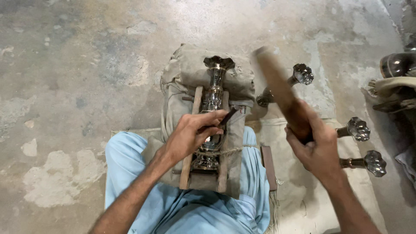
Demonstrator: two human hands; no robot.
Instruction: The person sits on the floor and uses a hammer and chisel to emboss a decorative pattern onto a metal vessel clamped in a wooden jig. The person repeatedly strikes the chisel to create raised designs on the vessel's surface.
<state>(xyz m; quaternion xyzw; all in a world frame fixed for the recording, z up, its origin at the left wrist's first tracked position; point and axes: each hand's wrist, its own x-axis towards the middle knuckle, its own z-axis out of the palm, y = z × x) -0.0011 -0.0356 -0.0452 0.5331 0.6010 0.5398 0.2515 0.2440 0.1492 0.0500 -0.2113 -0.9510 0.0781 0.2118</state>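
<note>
You are sitting on the concrete floor [78, 65] with a shiny metal vase [213, 110] lying lengthwise in front of you, its flared, scalloped mouth pointing to the far side and its foot toward you. The vase is resting in a wooden cradle [190, 143] made of two slats, and that cradle is sitting on a folded grey cloth pad [190, 69] that is draped over your lap, between your light blue trouser legs [130, 173]. A thin cord [232, 151] is crossing the cradle just above the foot of the vase.

Your left hand [193, 132] is lying over the belly of the vase, fingers curled closed around a short dark chisel [228, 117], which is slanting out to the right of your fingertips and pressing down toward the metal.

Your right hand [316, 145] is raised to the right of the cradle, well apart from the vase, and it is wrapped tightly around the near end of a wooden mallet [279, 89]. The mallet is angling up and away to the far left, and its far end is blurred.

Beyond and to the right of that hand, three more vases [357, 128] of the same kind are lying on their sides on the floor and on a pale mat [299, 190]. A dark flat bar [268, 167] is lying just right of your lap.
</note>
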